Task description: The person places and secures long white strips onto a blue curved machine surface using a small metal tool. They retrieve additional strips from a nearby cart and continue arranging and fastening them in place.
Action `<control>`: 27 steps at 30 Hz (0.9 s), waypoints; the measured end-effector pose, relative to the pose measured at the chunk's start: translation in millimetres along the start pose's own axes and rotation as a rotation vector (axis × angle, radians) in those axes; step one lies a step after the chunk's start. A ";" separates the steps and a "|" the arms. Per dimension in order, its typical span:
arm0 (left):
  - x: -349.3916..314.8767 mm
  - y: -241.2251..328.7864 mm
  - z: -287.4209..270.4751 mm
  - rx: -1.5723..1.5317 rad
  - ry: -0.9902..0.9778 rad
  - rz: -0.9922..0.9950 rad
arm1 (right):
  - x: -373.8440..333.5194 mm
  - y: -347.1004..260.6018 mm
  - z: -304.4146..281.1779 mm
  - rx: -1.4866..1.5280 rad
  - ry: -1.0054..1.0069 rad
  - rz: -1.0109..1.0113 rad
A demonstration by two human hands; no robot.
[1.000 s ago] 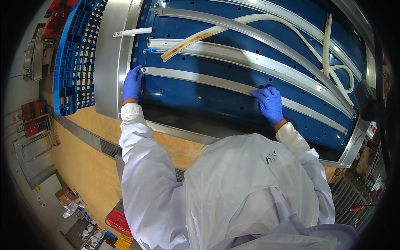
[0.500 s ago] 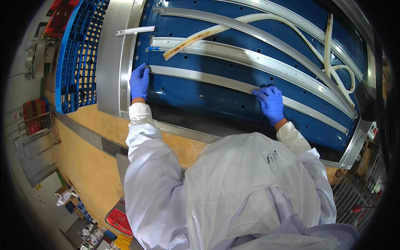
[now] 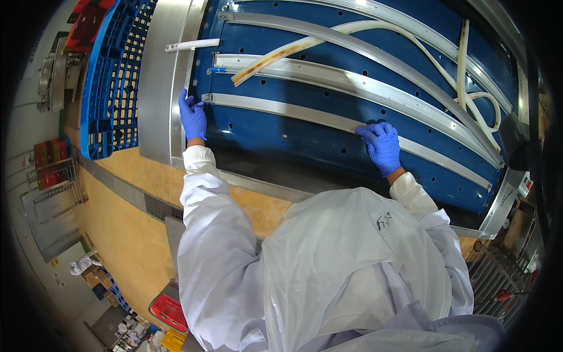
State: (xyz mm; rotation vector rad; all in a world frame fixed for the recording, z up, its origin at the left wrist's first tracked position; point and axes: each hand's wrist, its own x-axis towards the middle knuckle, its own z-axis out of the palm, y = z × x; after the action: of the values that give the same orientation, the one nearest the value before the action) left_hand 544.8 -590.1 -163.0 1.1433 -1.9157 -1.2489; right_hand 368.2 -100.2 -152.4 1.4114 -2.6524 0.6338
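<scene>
A long, narrow metal strip (image 3: 281, 109) runs across the blue perforated panel (image 3: 258, 130), with a small grey bracket (image 3: 206, 98) at its left end. My right hand (image 3: 382, 146), in a blue glove, has its fingers curled and pressed together on this strip, right of its middle. Just left of the bracket, my gloved left hand (image 3: 193, 120) is over the metal frame's edge. Its fingers are spread and the forefinger points up. I see nothing in it.
Beyond the strip lie a wider metal rail (image 3: 305, 71), a curved metal bar (image 3: 316, 26) and a stained white tube (image 3: 281, 53). A short white rod (image 3: 192, 44) juts over the steel side frame (image 3: 158, 88). A blue plastic pallet (image 3: 99, 88) stands at left.
My left hand has come off the strip's left end and shifted slightly left, its fingers opening. The bracket there now shows. My right hand stays on the strip.
</scene>
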 end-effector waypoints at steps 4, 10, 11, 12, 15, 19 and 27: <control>14.8 -34.6 -14.4 0.269 -0.126 0.381 | 0.5 -2.1 -1.6 0.002 0.003 -0.005; 20.8 -44.9 -16.1 0.325 -0.077 0.489 | 0.5 -1.9 -1.9 -0.009 -0.004 -0.012; 19.6 -46.6 -22.1 0.240 -0.066 0.349 | 2.3 -2.4 -1.3 -0.003 -0.003 -0.023; 18.4 -48.2 -28.7 0.155 -0.052 0.210 | 4.7 -3.2 -0.7 0.005 -0.002 -0.034; 5.6 -2.2 13.0 0.329 -0.016 0.132 | -4.0 0.2 -3.5 -0.027 -0.010 0.014; 9.3 -10.9 -5.8 0.372 -0.163 0.350 | 3.2 -4.4 -3.7 -0.016 -0.005 -0.015; 11.8 -0.8 -3.2 0.111 -0.031 -0.033 | 3.1 -4.4 -2.7 -0.021 -0.004 -0.018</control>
State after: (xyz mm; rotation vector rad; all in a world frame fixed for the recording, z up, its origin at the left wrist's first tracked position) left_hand 542.2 -602.1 -162.3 1.2225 -2.0185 -1.1962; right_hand 369.6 -103.8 -147.8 1.4311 -2.6382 0.6006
